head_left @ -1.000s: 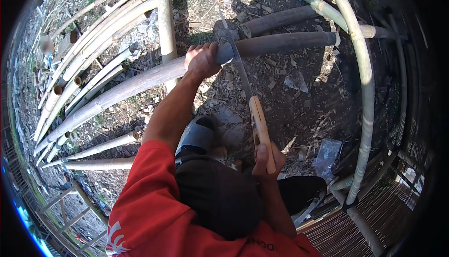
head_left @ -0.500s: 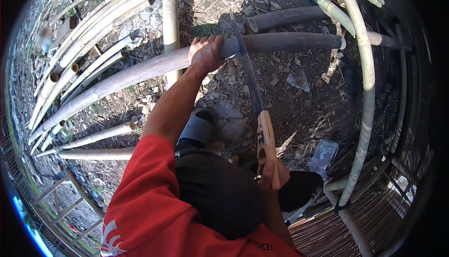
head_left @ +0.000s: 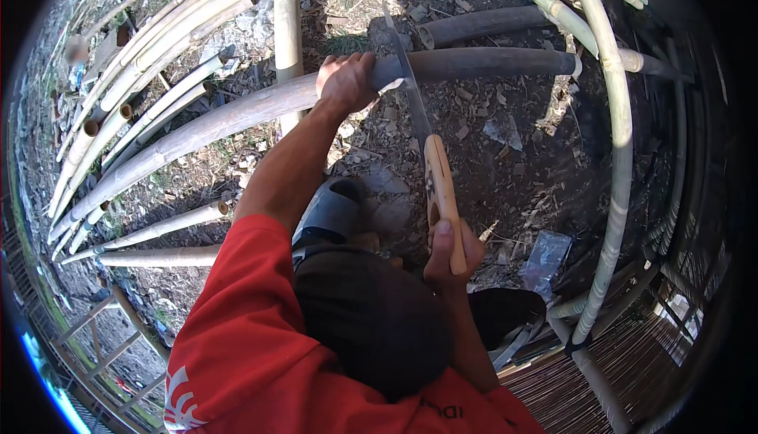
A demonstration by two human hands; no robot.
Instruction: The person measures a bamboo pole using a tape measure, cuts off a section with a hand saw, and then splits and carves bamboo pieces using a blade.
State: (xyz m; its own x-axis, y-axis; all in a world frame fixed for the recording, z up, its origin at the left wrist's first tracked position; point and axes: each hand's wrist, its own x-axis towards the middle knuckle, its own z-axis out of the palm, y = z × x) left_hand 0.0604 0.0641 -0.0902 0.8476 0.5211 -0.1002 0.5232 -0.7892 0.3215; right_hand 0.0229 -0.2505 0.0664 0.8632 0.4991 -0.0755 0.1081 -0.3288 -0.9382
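Observation:
A long, thick grey-brown bamboo pole runs across in front of me and rests over an upright-looking pale pole. My left hand is closed around the bamboo pole, just left of the saw blade. In my right hand is the pale wooden handle of a hand saw, with my thumb along its side. The saw's blade lies across the bamboo and its tip sticks out beyond the far side. How deep the blade sits in the bamboo I cannot tell.
Several pale bamboo poles lie piled at the left. Another dark bamboo piece lies beyond the blade. A bamboo frame stands at the right. A clear plastic bag and wood chips litter the ground; my slipper is below the pole.
My right hand has pushed the saw forward, away from me, so the handle is nearer the bamboo pole. My left hand stays on the pole.

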